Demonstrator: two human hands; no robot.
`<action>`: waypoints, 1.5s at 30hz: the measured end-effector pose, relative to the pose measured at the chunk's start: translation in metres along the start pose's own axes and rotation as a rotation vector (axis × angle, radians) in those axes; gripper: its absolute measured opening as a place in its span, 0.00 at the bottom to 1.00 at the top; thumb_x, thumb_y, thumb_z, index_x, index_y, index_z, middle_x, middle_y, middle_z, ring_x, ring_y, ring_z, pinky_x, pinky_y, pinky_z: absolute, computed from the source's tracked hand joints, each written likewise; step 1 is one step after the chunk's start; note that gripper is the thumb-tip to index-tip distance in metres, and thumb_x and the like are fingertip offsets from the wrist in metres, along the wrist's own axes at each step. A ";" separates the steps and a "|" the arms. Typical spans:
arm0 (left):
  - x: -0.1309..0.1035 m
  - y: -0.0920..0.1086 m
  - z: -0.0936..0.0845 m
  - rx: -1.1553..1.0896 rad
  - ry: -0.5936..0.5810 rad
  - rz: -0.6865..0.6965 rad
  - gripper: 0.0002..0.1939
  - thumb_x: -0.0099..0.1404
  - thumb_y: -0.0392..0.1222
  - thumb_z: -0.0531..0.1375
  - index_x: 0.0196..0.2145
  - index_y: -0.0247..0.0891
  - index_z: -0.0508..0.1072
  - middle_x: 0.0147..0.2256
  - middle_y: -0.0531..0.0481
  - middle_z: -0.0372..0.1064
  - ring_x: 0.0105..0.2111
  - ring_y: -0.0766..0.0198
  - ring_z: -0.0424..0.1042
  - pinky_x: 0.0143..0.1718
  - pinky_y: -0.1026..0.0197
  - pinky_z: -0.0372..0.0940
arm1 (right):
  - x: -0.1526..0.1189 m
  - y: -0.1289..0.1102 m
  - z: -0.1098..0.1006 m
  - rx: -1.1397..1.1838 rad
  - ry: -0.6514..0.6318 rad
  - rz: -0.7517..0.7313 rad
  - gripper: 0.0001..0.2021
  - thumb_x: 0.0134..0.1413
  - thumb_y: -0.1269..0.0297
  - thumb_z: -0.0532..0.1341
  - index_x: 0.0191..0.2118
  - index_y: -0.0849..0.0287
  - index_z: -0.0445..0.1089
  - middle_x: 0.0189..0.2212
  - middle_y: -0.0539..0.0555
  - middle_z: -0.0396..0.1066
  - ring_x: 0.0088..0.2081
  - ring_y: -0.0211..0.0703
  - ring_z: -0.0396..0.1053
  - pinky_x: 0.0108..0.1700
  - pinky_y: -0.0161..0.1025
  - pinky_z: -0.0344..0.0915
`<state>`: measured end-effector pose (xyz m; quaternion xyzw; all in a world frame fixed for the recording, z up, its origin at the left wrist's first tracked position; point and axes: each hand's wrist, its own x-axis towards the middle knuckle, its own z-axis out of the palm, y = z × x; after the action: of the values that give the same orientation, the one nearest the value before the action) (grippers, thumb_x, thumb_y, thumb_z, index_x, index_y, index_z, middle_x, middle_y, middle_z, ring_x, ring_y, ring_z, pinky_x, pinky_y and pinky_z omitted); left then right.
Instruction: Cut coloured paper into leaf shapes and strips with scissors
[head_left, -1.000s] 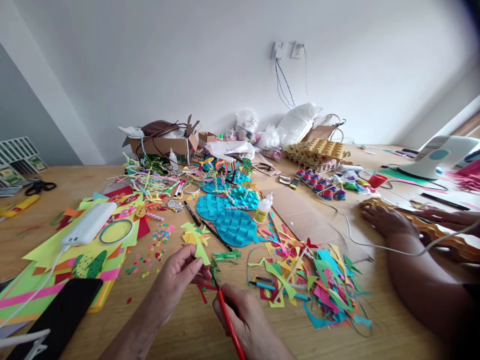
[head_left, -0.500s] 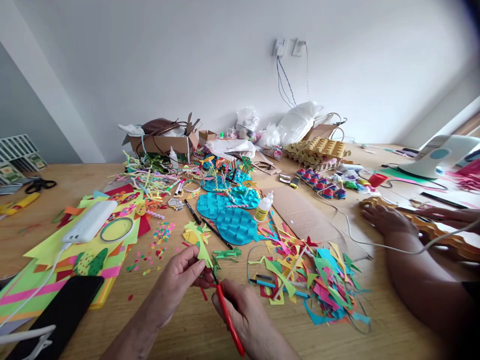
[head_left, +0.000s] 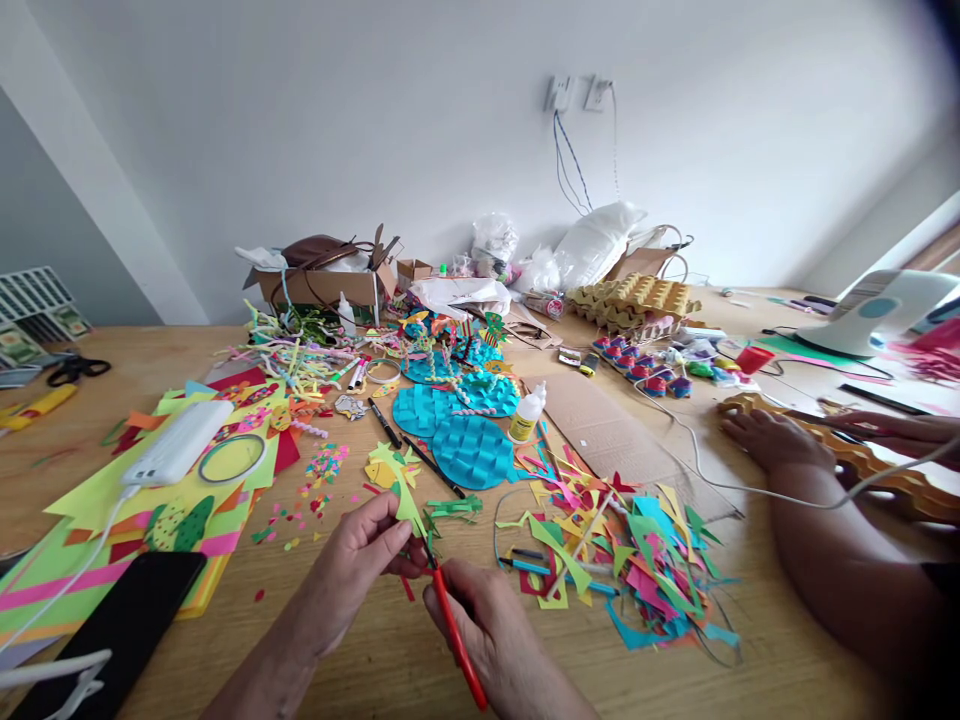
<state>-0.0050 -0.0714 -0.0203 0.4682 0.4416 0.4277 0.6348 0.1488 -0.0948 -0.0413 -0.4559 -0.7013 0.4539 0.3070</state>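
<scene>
Between its thumb and fingers my left hand (head_left: 367,540) pinches a light green piece of paper (head_left: 407,508). My right hand (head_left: 487,615) is wrapped round red-handled scissors (head_left: 456,630), whose blades point up and away from me and meet the paper's lower edge. My fingers partly hide the blades. Just beyond my hands lie a yellow paper fish (head_left: 386,472) and a green paper cutout (head_left: 454,507). Farther back are blue round textured shapes (head_left: 472,450) and a white glue bottle (head_left: 528,413). Colourful paper scraps (head_left: 652,570) are heaped to the right of my hands.
On the left, a white power bank (head_left: 180,440) rests on coloured paper sheets (head_left: 75,500), near a black phone (head_left: 112,630). At right, a co-worker's hand (head_left: 776,440) presses on an egg carton (head_left: 862,460). A white cable (head_left: 701,465) crosses the table; flat cardboard (head_left: 600,425) lies behind the scraps.
Almost nothing differs: my hands, the paper and the scissors stay in nearly the same place. The co-worker's hands on the right have shifted very slightly.
</scene>
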 end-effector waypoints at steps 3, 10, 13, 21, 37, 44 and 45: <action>0.001 -0.002 -0.001 -0.006 0.000 -0.001 0.08 0.56 0.43 0.58 0.28 0.35 0.70 0.27 0.51 0.69 0.28 0.63 0.69 0.30 0.61 0.66 | 0.000 0.004 0.002 0.006 0.009 -0.016 0.16 0.56 0.60 0.48 0.20 0.60 0.54 0.18 0.44 0.48 0.22 0.32 0.46 0.22 0.30 0.45; 0.001 -0.004 -0.002 -0.013 -0.008 -0.013 0.06 0.58 0.41 0.57 0.28 0.35 0.69 0.26 0.52 0.69 0.28 0.65 0.68 0.31 0.62 0.66 | 0.000 0.015 0.006 -0.090 0.053 -0.026 0.17 0.56 0.58 0.48 0.19 0.60 0.55 0.16 0.45 0.52 0.20 0.32 0.49 0.22 0.30 0.46; 0.001 -0.004 -0.002 -0.020 -0.006 -0.014 0.07 0.58 0.41 0.57 0.27 0.35 0.69 0.26 0.52 0.69 0.27 0.65 0.69 0.30 0.62 0.66 | 0.000 0.014 0.005 -0.105 0.062 -0.014 0.17 0.55 0.59 0.49 0.18 0.60 0.56 0.16 0.45 0.53 0.20 0.32 0.49 0.22 0.30 0.46; 0.002 -0.006 -0.003 0.018 0.032 0.010 0.10 0.58 0.44 0.57 0.24 0.36 0.66 0.23 0.54 0.67 0.27 0.64 0.69 0.31 0.59 0.68 | 0.001 0.014 0.006 -0.064 0.070 -0.009 0.16 0.54 0.60 0.49 0.19 0.60 0.54 0.16 0.45 0.52 0.21 0.32 0.49 0.22 0.30 0.46; 0.001 -0.012 -0.002 0.002 -0.077 -0.035 0.08 0.60 0.42 0.55 0.27 0.35 0.66 0.25 0.50 0.69 0.28 0.63 0.69 0.30 0.60 0.65 | 0.000 0.015 0.006 0.043 -0.001 0.004 0.16 0.56 0.57 0.48 0.21 0.60 0.54 0.18 0.45 0.49 0.21 0.32 0.47 0.22 0.30 0.45; -0.001 -0.014 -0.002 0.000 -0.072 -0.037 0.09 0.61 0.43 0.54 0.27 0.35 0.67 0.26 0.51 0.69 0.28 0.64 0.69 0.30 0.61 0.66 | 0.000 0.020 0.008 0.023 0.032 -0.013 0.17 0.57 0.56 0.48 0.21 0.60 0.56 0.18 0.45 0.51 0.22 0.32 0.49 0.22 0.30 0.46; 0.000 -0.014 -0.002 -0.001 -0.051 -0.036 0.09 0.60 0.43 0.55 0.27 0.36 0.66 0.26 0.52 0.68 0.28 0.64 0.69 0.30 0.61 0.66 | 0.000 0.020 0.008 0.023 0.034 -0.017 0.17 0.56 0.57 0.48 0.21 0.60 0.56 0.18 0.45 0.52 0.22 0.32 0.49 0.23 0.30 0.46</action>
<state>-0.0053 -0.0740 -0.0344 0.4706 0.4334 0.4041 0.6537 0.1490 -0.0939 -0.0630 -0.4540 -0.6947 0.4514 0.3279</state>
